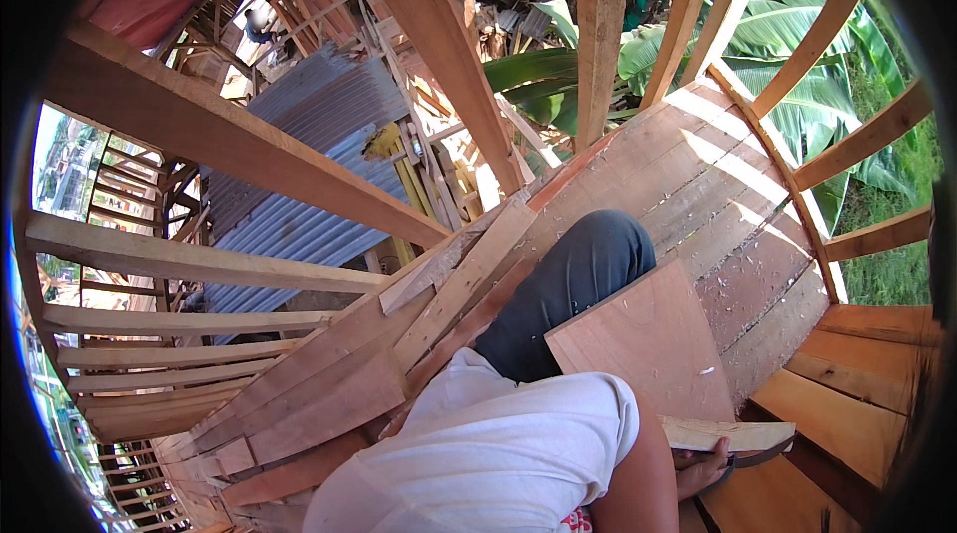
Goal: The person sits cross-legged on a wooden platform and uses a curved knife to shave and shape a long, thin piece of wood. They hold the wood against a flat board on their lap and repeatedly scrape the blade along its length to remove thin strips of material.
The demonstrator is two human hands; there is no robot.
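Observation:
A bare arm leads out of a white sleeve (pixel 518 423) at the lower middle. My left hand (pixel 703 468), its fingers curled, grips a short pale wooden piece (pixel 733 431) from below. Under that piece runs a dark curved strip (pixel 766 453) whose kind I cannot make out. Just beyond lies a flat reddish board (pixel 648 339), one edge against my bent knee (pixel 588 264) in dark trousers. A small white mark shows on the board. My right hand does not appear.
Curved plank flooring (pixel 688 194) with shavings spreads ahead. Upright timber ribs (pixel 598 44) line the left, far and right sides. Loose planks (pixel 329 403) lie along the left. Outside are corrugated metal sheets (pixel 309 164), banana leaves (pixel 797 44) and a distant person (pixel 257 29).

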